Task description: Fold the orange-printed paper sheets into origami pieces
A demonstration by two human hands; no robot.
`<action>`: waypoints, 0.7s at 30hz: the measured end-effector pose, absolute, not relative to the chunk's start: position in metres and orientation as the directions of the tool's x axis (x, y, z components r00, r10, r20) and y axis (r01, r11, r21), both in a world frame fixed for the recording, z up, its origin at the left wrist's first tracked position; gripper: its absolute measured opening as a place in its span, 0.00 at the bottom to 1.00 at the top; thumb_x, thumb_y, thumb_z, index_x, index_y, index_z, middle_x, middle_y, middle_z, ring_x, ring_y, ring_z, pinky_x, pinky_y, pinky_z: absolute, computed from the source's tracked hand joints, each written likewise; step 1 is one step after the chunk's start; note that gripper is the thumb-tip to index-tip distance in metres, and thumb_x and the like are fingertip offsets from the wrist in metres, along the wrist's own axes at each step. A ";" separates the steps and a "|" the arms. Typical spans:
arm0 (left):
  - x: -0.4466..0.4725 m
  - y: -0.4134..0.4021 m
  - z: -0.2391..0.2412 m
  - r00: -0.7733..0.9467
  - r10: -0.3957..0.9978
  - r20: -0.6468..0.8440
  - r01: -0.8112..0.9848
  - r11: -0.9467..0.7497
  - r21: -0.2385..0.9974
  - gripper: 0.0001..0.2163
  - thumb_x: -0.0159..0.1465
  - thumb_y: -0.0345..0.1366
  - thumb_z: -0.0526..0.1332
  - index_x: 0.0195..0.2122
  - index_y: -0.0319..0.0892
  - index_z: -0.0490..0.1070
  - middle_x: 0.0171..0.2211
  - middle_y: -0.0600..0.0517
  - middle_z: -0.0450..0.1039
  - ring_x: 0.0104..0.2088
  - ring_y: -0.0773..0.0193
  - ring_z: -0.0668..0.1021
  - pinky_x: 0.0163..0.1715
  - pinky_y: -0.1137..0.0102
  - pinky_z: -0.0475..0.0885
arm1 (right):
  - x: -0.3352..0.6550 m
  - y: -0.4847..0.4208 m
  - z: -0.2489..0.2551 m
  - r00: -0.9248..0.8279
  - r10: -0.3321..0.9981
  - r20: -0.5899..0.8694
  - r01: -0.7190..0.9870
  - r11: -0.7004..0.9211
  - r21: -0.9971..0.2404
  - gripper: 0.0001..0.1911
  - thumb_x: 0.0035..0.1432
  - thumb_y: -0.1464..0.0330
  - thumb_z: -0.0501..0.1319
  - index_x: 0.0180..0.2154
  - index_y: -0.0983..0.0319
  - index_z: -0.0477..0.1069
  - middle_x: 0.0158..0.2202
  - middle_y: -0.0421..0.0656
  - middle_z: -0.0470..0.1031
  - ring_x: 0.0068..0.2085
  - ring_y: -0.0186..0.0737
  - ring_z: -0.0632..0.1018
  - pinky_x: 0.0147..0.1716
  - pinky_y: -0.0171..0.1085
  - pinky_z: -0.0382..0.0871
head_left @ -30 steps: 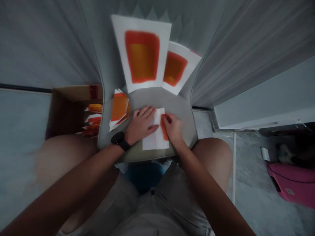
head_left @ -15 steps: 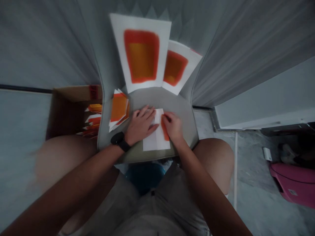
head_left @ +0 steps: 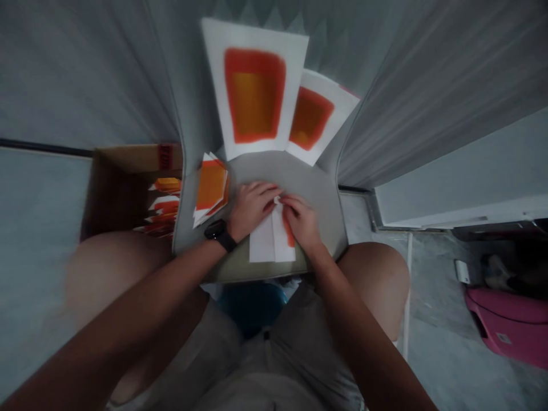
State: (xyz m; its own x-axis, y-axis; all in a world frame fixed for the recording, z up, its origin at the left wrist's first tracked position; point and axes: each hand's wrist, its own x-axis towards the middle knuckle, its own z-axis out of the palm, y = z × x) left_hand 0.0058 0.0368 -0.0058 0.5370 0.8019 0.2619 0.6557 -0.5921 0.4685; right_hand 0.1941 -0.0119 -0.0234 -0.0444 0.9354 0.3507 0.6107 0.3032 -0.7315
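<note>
A white sheet of paper [head_left: 262, 244] with an orange printed patch lies on the grey chair seat in front of me. Its right part is folded over, so a strip of orange shows at the right side. My left hand [head_left: 252, 210], with a black watch on the wrist, has its fingers and thumb closed at the sheet's top edge. From the other side my right hand [head_left: 302, 221] pinches the folded flap near the top. A small white bit of the paper sticks up between both sets of fingertips.
Two large printed sheets, one left [head_left: 254, 97] and one right [head_left: 310, 117], lean on the chair back. Several folded orange-and-white pieces [head_left: 211, 185] are stacked left on the seat [head_left: 244, 169]. A cardboard box [head_left: 132, 160] holds more. Right on the floor is a pink object [head_left: 509, 325].
My left hand has slid right and up along the sheet, from lying flat to gripping its top edge beside my right fingertips. The right hand has barely moved.
</note>
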 end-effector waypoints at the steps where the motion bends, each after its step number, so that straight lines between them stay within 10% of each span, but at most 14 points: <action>1: 0.004 0.036 -0.006 0.547 0.795 0.264 0.641 -0.600 0.479 0.17 0.74 0.35 0.57 0.61 0.49 0.76 0.63 0.49 0.75 0.62 0.52 0.74 0.60 0.53 0.68 | 0.194 -0.013 -0.023 -0.045 0.937 0.346 0.611 0.299 -0.733 0.15 0.68 0.72 0.56 0.46 0.57 0.82 0.52 0.47 0.82 0.54 0.42 0.81 0.60 0.46 0.74; 9: 0.000 0.038 -0.013 0.522 0.796 0.307 0.587 -0.596 0.548 0.20 0.72 0.27 0.51 0.58 0.45 0.78 0.60 0.50 0.77 0.61 0.58 0.75 0.65 0.56 0.69 | 0.196 -0.015 -0.030 -0.063 0.935 0.348 0.645 0.304 -0.702 0.16 0.66 0.74 0.57 0.45 0.55 0.83 0.54 0.46 0.81 0.57 0.44 0.80 0.60 0.49 0.74; 21: -0.002 0.043 -0.004 0.525 0.807 0.271 0.557 -0.567 0.607 0.09 0.71 0.41 0.63 0.46 0.44 0.77 0.61 0.44 0.73 0.66 0.52 0.69 0.68 0.52 0.65 | 0.202 -0.028 -0.024 -0.102 0.953 0.285 0.612 0.286 -0.737 0.16 0.66 0.73 0.59 0.45 0.54 0.84 0.55 0.44 0.82 0.56 0.43 0.81 0.61 0.48 0.75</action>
